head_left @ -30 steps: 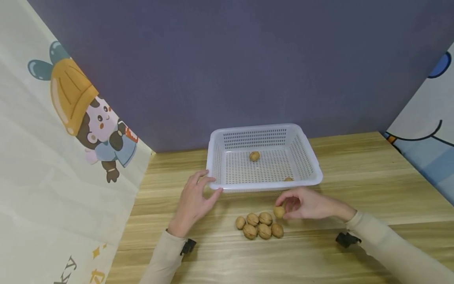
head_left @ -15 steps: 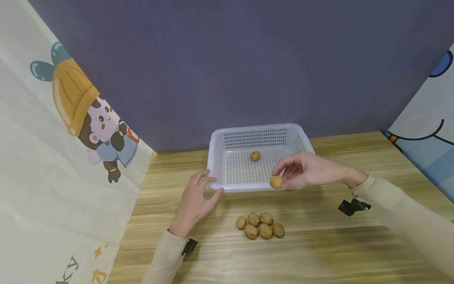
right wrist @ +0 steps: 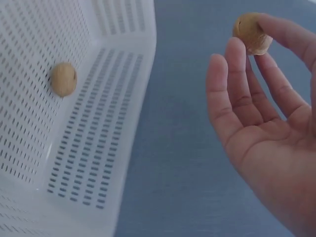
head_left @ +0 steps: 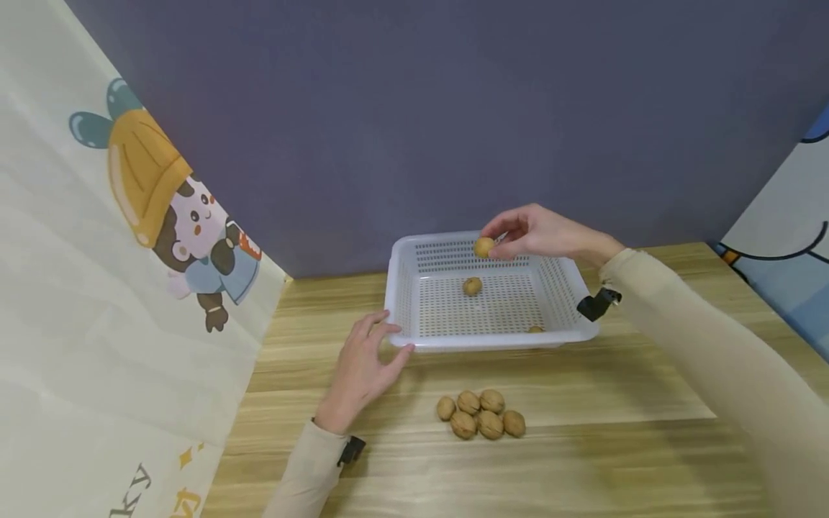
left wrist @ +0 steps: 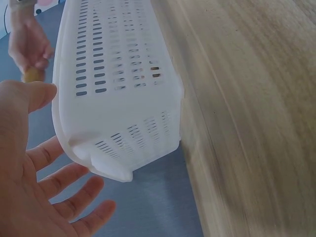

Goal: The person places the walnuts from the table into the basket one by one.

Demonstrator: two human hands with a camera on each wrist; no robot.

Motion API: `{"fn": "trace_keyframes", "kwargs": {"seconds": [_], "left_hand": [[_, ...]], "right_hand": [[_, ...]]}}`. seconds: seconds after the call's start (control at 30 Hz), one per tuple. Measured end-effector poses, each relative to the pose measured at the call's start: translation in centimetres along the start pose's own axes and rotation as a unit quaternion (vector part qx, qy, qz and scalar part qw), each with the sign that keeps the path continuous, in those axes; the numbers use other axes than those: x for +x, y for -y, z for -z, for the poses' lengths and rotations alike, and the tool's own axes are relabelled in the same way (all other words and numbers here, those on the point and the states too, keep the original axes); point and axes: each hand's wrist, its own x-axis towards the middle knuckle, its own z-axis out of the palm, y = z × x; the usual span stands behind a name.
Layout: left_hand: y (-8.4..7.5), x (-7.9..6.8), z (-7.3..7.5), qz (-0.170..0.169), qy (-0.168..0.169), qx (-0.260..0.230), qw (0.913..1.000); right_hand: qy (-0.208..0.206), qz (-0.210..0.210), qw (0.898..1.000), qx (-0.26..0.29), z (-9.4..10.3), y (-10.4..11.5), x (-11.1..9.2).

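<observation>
My right hand point(head_left: 544, 234) pinches a walnut point(head_left: 483, 247) between thumb and fingertips, above the back rim of a white perforated plastic basket point(head_left: 492, 339). In the right wrist view the pinched walnut point(right wrist: 251, 34) shows at the fingertips. One walnut point(head_left: 472, 286) lies on the middle of the basket floor. Another walnut point(head_left: 535, 329) sits by the front wall, mostly hidden by the rim. My left hand point(head_left: 363, 367) touches the basket's front left corner, fingers spread and loosely extended. Several walnuts point(head_left: 490, 424) lie grouped in two rows on the table in front of the basket.
The wooden table point(head_left: 583, 460) ends at a dark blue-grey wall point(head_left: 414, 115) just behind the basket. A pale printed sheet point(head_left: 149, 360) borders the left side, and another printed sheet point(head_left: 777, 216) the right. Each wrist wears a small black camera point(head_left: 596, 305).
My right hand has lifted the walnut from beside the group and carried it up and back, over the basket to its rear rim. The left hand stays at the corner.
</observation>
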Motion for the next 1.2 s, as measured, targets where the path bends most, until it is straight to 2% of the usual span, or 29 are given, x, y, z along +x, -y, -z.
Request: {"fn": "trace_keyframes", "kwargs": {"seconds": [0.13, 0.33, 0.57, 0.8, 1.2], "left_hand": [[0.1, 0.0, -0.1, 0.000, -0.001, 0.004, 1.0000], [0.0, -0.1, -0.1, 0.003, 0.002, 0.005, 1.0000], [-0.4, -0.4, -0.2, 0.002, 0.009, 0.004, 1.0000], [-0.6, -0.5, 0.0, 0.005, 0.010, -0.001, 0.9999], [-0.5, -0.5, -0.1, 0.003, 0.005, -0.003, 1.0000]], "right_hand": [[-0.018, -0.018, 1.000, 0.014, 0.3, -1.9, 1.9], [-0.046, -0.055, 0.997, 0.013, 0.0, -6.3, 3.9], [-0.053, -0.106, 0.992, 0.031, -1.4, -10.5, 4.5], [-0.031, -0.142, 0.989, -0.004, -3.0, -12.0, 4.8], [-0.016, -0.153, 0.984, -0.086, -4.2, -12.8, 5.2]]}}
